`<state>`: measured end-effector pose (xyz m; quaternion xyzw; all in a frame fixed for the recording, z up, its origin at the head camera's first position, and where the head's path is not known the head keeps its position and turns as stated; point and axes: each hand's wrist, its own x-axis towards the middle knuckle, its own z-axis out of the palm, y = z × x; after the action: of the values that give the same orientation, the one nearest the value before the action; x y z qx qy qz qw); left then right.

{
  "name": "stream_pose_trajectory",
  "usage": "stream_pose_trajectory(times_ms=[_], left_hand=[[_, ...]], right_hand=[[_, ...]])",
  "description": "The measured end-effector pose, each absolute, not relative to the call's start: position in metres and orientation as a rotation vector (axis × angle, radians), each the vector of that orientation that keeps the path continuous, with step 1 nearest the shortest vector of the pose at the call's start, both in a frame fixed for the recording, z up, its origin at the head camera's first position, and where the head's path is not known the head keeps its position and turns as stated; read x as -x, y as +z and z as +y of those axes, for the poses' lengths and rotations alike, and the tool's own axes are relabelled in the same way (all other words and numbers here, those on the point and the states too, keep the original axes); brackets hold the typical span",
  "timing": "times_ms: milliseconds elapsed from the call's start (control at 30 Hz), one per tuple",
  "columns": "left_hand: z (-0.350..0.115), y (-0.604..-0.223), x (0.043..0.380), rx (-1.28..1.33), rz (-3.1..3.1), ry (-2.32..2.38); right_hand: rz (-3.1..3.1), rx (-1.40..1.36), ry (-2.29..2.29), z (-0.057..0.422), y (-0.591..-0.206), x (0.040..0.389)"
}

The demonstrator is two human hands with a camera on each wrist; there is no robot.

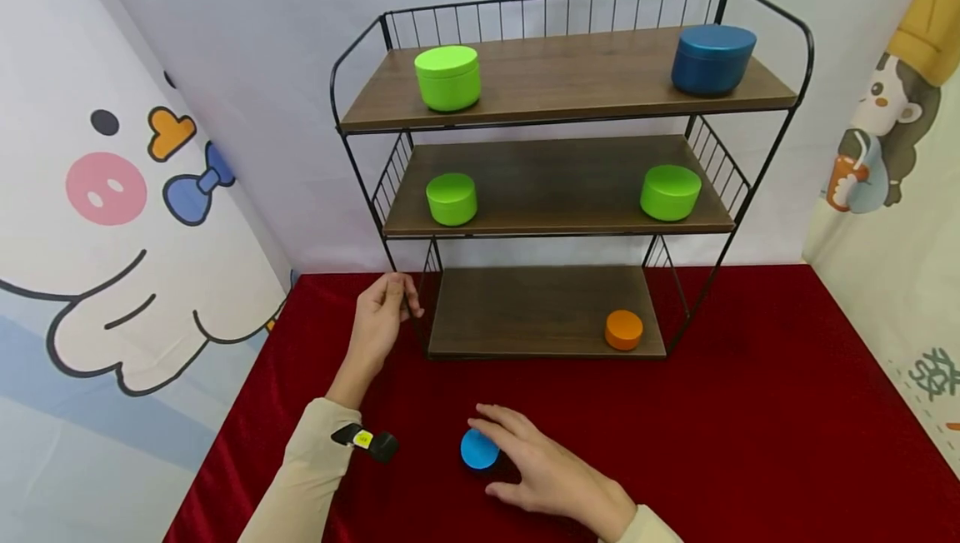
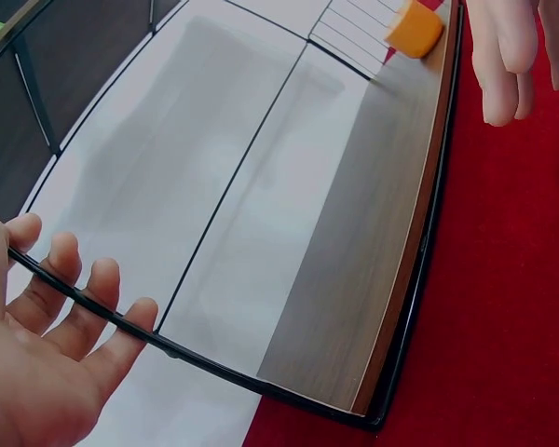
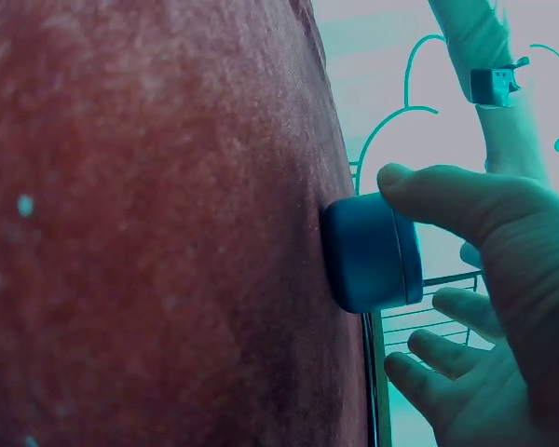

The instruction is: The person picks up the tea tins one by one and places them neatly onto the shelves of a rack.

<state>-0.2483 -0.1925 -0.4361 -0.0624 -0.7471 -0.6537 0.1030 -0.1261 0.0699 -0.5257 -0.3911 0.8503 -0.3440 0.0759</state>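
Observation:
On the red cloth, a small round blue tin (image 1: 479, 449) stands upright. My right hand (image 1: 551, 476) spreads around its right side, thumb toward the near side and fingertips at the far rim. In the right wrist view the thumb overlaps the edge of the blue tin (image 3: 368, 253), while the other fingers stand apart from it. My left hand (image 1: 384, 310) is at the lower left of a three-tier shelf rack (image 1: 551, 310). Its fingers curl around the black metal post (image 2: 84, 300) of the rack's side in the left wrist view.
An orange tin (image 1: 624, 331) sits at the right of the bottom shelf. Green tins stand at the left (image 1: 452, 199) and right (image 1: 671, 192) of the middle shelf. The top shelf bears another green tin (image 1: 447, 78) and a larger dark blue tin (image 1: 712, 60).

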Motion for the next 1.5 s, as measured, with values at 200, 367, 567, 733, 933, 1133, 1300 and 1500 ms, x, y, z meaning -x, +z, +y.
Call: stream_pose_trajectory(times_ms=[200,367,567,733,933,1133,1300,1500], left_hand=[[-0.193,-0.436,0.249,0.184,-2.209,-1.928],[-0.193,-0.436,0.249,0.183,-2.212,-1.929],[-0.193,-0.437,0.250,0.192,-2.196,-1.961],[-0.193,-0.436,0.250,0.191,-2.204,-1.953],[-0.194,-0.436,0.249,0.187,-2.218,-1.935],[-0.195,-0.436,0.250,0.175,-2.256,-1.891],[-0.196,-0.437,0.250,0.179,-2.269,-1.876],[-0.196,-0.438,0.250,0.186,-2.263,-1.887]], right_hand=[[2.555,1.165,-1.000,0.069,-0.527,0.127],[2.511,1.130,-1.010,0.067,-0.531,0.128],[2.484,1.106,-1.019,0.065,-0.534,0.130],[2.473,1.119,-1.004,0.061,-0.534,0.130],[2.468,1.126,-0.998,0.056,-0.533,0.131],[2.467,1.127,-0.986,0.052,-0.532,0.134],[2.477,1.121,-0.973,0.049,-0.531,0.136],[2.487,1.134,-0.970,0.047,-0.531,0.139]])
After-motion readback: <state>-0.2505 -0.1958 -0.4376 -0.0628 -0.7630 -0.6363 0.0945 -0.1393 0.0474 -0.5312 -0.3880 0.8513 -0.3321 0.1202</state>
